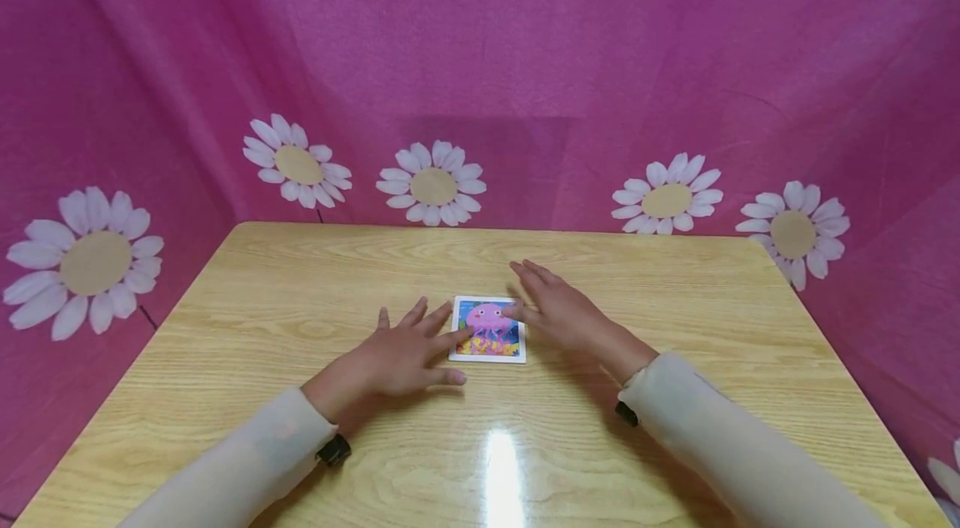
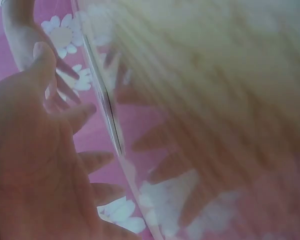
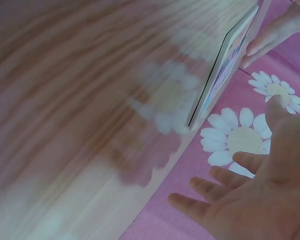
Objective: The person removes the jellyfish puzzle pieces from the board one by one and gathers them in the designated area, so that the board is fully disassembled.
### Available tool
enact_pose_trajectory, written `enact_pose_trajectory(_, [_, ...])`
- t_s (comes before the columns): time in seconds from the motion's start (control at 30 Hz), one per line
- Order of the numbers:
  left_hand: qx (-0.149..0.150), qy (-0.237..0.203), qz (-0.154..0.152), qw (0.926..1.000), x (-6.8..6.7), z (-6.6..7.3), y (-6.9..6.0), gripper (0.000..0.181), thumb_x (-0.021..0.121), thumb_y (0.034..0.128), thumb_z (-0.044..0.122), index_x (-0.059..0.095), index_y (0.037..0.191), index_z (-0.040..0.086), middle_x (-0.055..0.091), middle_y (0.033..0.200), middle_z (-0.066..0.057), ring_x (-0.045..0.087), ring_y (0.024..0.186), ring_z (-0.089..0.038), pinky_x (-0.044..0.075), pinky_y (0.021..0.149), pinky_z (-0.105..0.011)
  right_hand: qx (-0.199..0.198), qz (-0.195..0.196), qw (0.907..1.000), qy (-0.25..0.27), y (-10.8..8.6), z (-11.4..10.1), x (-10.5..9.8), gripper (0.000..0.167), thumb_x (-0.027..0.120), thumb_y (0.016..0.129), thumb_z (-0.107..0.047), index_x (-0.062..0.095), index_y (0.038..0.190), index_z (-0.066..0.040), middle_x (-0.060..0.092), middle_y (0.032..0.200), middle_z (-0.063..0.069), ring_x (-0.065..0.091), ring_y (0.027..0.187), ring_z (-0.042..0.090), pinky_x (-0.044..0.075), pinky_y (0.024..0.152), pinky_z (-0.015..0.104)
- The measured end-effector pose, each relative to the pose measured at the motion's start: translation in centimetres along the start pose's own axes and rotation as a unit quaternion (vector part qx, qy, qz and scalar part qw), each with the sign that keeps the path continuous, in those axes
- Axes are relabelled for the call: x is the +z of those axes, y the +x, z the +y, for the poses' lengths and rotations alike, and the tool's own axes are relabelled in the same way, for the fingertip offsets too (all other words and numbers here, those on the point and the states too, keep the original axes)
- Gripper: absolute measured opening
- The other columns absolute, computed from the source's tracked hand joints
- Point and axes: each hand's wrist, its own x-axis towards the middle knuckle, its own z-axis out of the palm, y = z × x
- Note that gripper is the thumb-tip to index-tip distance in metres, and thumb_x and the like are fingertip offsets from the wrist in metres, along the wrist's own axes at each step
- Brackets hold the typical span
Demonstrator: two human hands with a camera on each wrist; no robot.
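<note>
A square picture card or thin puzzle (image 1: 491, 345) with a white border and a pink jellyfish lies flat on the wooden table. My left hand (image 1: 397, 355) is at its left side, fingers spread, one finger over the picture; whether it touches cannot be told. On the other side my right hand (image 1: 566, 316) hovers, fingers extended, thumb over the card's right edge. The left wrist view shows the left palm (image 2: 40, 155) beside the card's thin edge (image 2: 105, 100). In the right wrist view the right hand (image 3: 260, 195) is apart from the card (image 3: 224, 67).
The wooden table (image 1: 360, 470) has a bright light reflection near its front. Behind and at both sides hangs a pink cloth (image 1: 525, 28) with large white daisies (image 1: 432, 186). Dark wrist straps (image 1: 334, 450) show under the sleeves (image 1: 247, 453).
</note>
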Motion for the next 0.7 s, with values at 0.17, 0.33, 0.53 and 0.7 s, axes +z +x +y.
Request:
enact_pose_trajectory(0.17, [0.002,0.007,-0.011,0.9999,0.0,0.5,0.2,0.077,0.043,0.0928,0.081,0.022,0.161,0.05,0.005,0.175,-0.001,0.0,0.158,-0.041,0.006,0.109,-0.084,-0.004,-0.012,0.9999,0.005,0.5,-0.7,0.3,0.081,0.061,0.102,-0.048,0.025,0.165,-0.011,0.02,0.17,0.019,0.028,0.153,0.043,0.03,0.117,0.064])
enact_pose_trajectory(0.33, [-0.006,0.017,-0.024,0.9995,-0.1,0.8,0.2,0.078,0.043,0.0927,0.081,0.022,0.161,0.05,0.006,0.174,0.0,0.0,0.159,-0.04,0.008,0.109,-0.084,-0.013,-0.011,0.9998,-0.011,1.1,-1.1,0.8,0.082,0.065,0.101,-0.046,0.027,0.164,-0.01,0.023,0.169,0.019,0.031,0.151,0.043,0.033,0.116,0.063])
enact_pose_trajectory(0.53, [-0.014,0.01,-0.031,0.9994,-0.5,0.8,0.0,0.078,0.045,0.0932,0.079,0.022,0.162,0.048,0.005,0.175,0.0,0.0,0.159,-0.039,0.007,0.109,-0.084,-0.026,-0.002,0.9996,-0.007,1.7,-1.5,1.4,0.082,0.073,0.097,-0.037,0.031,0.162,-0.009,0.035,0.164,0.018,0.042,0.146,0.038,0.036,0.116,0.056])
enact_pose_trajectory(0.7, [-0.017,-0.004,-0.035,0.9992,-0.9,0.3,0.0,0.078,0.047,0.0939,0.077,0.023,0.162,0.048,0.005,0.175,0.0,0.0,0.159,-0.038,0.006,0.11,-0.083,-0.022,-0.006,0.9997,0.008,2.4,-1.8,1.9,0.078,0.075,0.096,-0.032,0.036,0.16,-0.009,0.047,0.157,0.015,0.05,0.141,0.033,0.039,0.116,0.051])
